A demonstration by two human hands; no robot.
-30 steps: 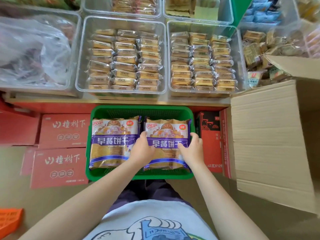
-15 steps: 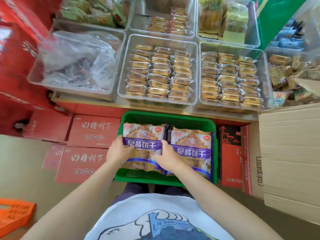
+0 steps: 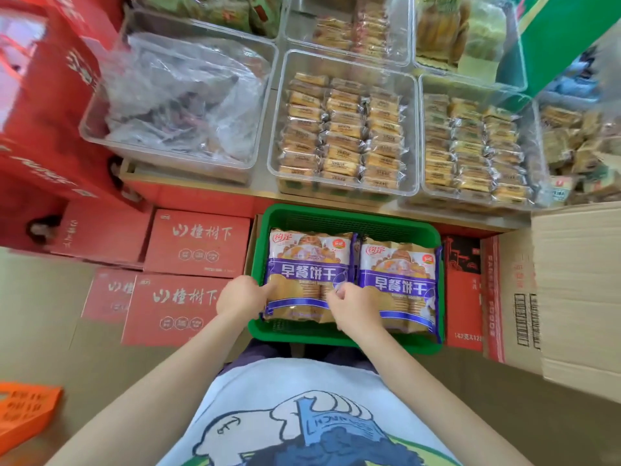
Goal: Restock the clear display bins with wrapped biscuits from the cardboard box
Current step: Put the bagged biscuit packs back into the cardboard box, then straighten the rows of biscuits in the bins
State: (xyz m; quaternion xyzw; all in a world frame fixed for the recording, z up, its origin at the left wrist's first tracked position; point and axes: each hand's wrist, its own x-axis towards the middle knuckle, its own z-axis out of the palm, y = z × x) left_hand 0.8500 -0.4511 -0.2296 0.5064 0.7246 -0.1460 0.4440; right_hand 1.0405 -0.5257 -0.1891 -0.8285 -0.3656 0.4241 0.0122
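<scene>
Two large purple-and-white biscuit bags lie side by side in a green basket (image 3: pixel 336 213) on the floor below the shelf. My left hand (image 3: pixel 240 295) grips the left edge of the left biscuit bag (image 3: pixel 307 264), thumb on top. My right hand (image 3: pixel 353 307) pinches the same bag at its lower right edge, beside the right biscuit bag (image 3: pixel 400 280). Above, two clear display bins, the middle bin (image 3: pixel 411 136) and the right bin (image 3: pixel 534 156), hold rows of small wrapped biscuits. The open cardboard box (image 3: pixel 571 280) stands at the right; its inside is hidden.
A clear bin with a crumpled plastic bag (image 3: pixel 181 102) sits at the left of the shelf. Red cartons (image 3: pixel 198 243) lie on the floor left of the basket, and more red boxes (image 3: pixel 463 290) stand to its right. An orange basket (image 3: pixel 23 415) shows at the lower left.
Both hands have moved from the right biscuit bag to the left one and now hold its edges. The view has swung left and slightly back.
</scene>
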